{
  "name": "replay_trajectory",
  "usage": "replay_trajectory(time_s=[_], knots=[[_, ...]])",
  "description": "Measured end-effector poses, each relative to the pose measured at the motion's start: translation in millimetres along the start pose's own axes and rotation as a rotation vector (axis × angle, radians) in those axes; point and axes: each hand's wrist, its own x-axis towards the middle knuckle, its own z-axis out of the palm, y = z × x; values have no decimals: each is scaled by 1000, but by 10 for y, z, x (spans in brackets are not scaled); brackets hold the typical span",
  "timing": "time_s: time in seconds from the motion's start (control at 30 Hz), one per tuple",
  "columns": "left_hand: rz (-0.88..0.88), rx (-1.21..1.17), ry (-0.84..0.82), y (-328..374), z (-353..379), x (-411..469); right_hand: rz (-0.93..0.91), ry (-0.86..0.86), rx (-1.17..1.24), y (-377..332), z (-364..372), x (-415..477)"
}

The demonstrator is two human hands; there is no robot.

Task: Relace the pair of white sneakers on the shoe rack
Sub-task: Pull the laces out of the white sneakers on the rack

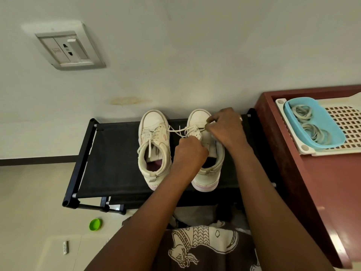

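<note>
A pair of white sneakers stands on the top shelf of the black rack [117, 153], toes toward the wall behind it. The left sneaker [153, 145] sits mid-rack, laced, its ends lying loose. The right sneaker [206, 178] is just beside it, toward the rack's right end. Both hands work over this one. The right hand [224, 128] pinches the lace [176, 130] between fingertips near the toe-end eyelets, and the left hand [190, 153] is curled tight on the lace at the tongue. A slack loop of lace trails across the rack to the left sneaker. Against the rack's right end stands a red-brown table [332, 192] with a white tray [349, 122] and a blue bowl [322, 122] of bands [301, 112]. A green cap [95, 224] lies on the floor by the rack's front left corner.
</note>
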Motion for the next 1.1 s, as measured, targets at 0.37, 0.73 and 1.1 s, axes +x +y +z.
replay_trajectory(time_s=[0.37,0.73,1.1], knots=[[58,-45,41,11,-4,36,-17,-133,-219,-92,162,-42],[15,-93,18,50,17,27,215,161,41,158,-96,2],[60,2,45,49,13,3,45,-32,-169,-54,-5,-40]])
